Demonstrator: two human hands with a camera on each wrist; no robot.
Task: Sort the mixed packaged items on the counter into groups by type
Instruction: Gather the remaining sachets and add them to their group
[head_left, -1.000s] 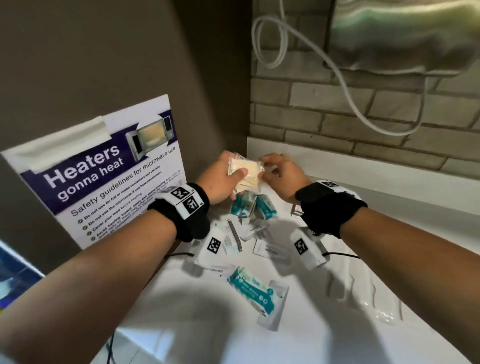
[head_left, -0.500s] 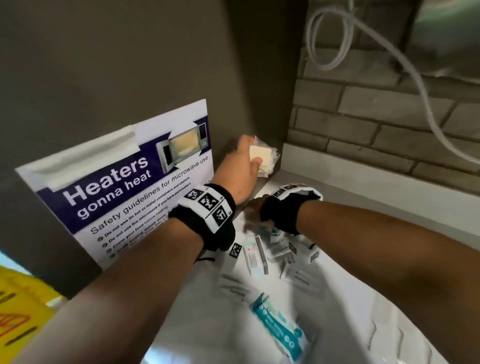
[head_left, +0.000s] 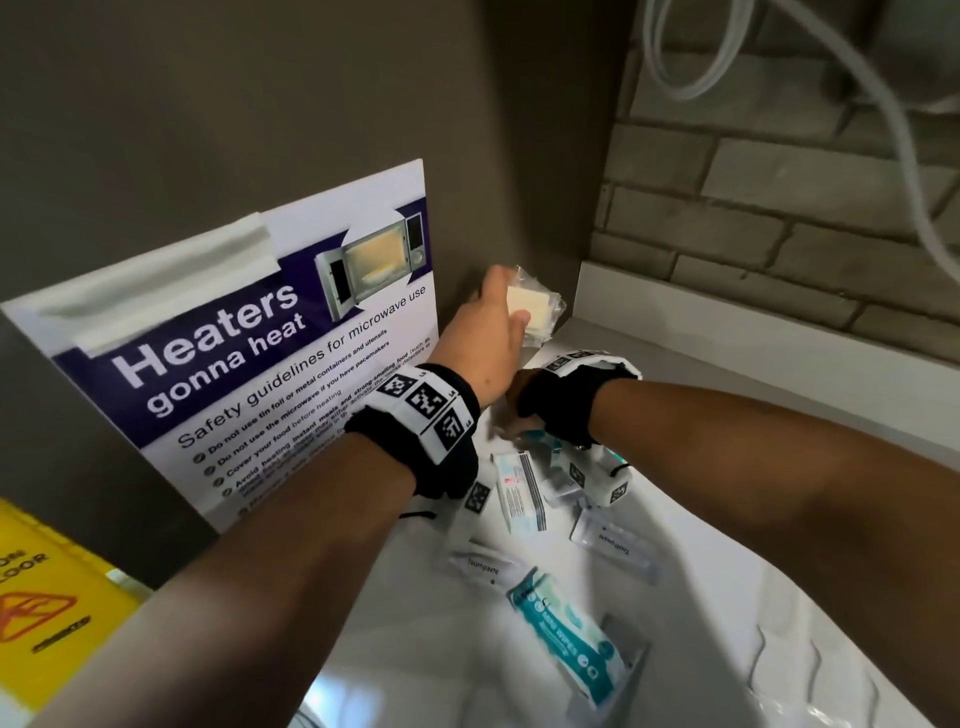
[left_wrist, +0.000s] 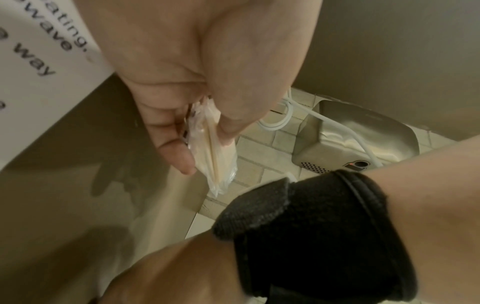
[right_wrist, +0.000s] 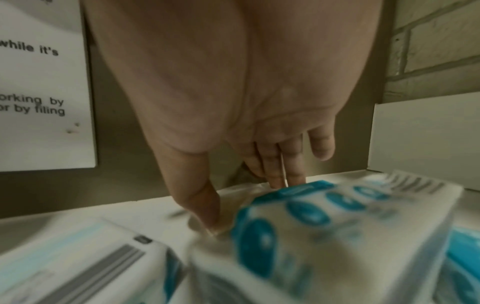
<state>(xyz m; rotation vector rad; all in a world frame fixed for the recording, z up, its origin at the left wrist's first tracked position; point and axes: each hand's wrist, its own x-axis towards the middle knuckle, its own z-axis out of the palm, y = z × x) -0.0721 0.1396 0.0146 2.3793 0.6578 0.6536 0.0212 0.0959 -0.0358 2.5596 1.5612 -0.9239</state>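
Observation:
My left hand (head_left: 511, 304) pinches a pale yellow packet in clear wrap (head_left: 535, 312) between thumb and fingers, up near the back left corner of the white counter (head_left: 701, 545). The left wrist view shows the same packet (left_wrist: 215, 148) edge-on in that pinch. My right hand (head_left: 511, 410) reaches under the left wrist into the pile, mostly hidden. In the right wrist view its fingers (right_wrist: 285, 179) point down onto a teal-and-white packet (right_wrist: 324, 226), thumb touching beside it. A teal wipes pack (head_left: 566, 634), toothpaste sachets (head_left: 485, 566) and a barcoded white packet (head_left: 519, 491) lie nearer me.
A microwave safety poster (head_left: 260, 353) leans on the left wall. The brick wall with a white backsplash (head_left: 727, 332) closes off the back. A white hose (head_left: 883, 104) hangs above. A yellow floor sign (head_left: 47, 613) stands lower left. Clear plastic packaging (head_left: 831, 675) lies at the right.
My right hand let go of the yellow packet and dropped into the pile. My left hand carried the packet alone toward the back left corner.

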